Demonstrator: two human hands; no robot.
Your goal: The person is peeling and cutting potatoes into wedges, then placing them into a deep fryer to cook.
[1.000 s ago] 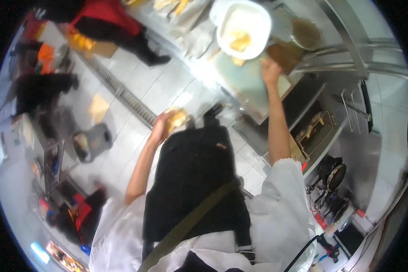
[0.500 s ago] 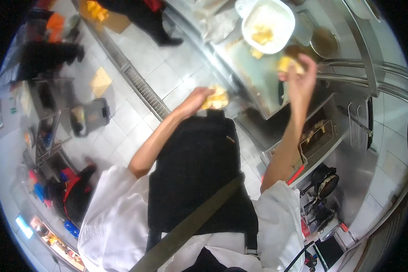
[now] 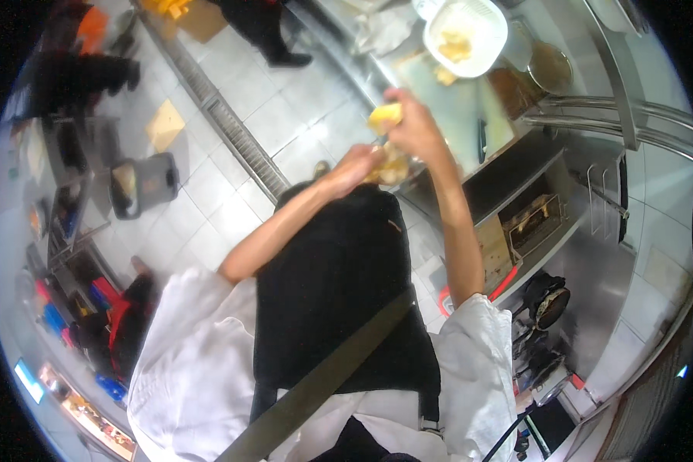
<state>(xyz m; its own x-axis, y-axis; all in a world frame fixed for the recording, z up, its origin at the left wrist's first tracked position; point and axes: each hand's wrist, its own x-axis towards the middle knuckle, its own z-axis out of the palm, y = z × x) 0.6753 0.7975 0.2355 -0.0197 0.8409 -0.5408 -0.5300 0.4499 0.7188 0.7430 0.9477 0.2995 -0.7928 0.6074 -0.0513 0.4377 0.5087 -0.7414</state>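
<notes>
My left hand (image 3: pixel 356 168) is closed round a clump of pale yellow food pieces (image 3: pixel 393 167), held just beyond my black apron. Whether a wrapper surrounds the pieces is too blurred to tell. Right above it, my right hand (image 3: pixel 417 129) grips a bright yellow food piece (image 3: pixel 385 117) at its fingertips. Both hands are close together over the near edge of a pale cutting board (image 3: pixel 458 115). On the board's far side is a white plastic container (image 3: pixel 487 37) with yellow pieces (image 3: pixel 454 46) inside. A few more pieces (image 3: pixel 444 75) lie beside it.
A dark-handled knife (image 3: pixel 482 141) lies on the board. A round bowl (image 3: pixel 550 69) stands at far right, a wire basket (image 3: pixel 537 223) at right and pans (image 3: pixel 550 304) lower. A floor drain (image 3: pixel 231 131), grey bin (image 3: pixel 160 185) and another person's leg (image 3: pixel 258 31) are to the left.
My right hand has come left and nearer from beside the white container, bringing the yellow piece to my left hand. The left hand has shifted slightly right, still holding its clump.
</notes>
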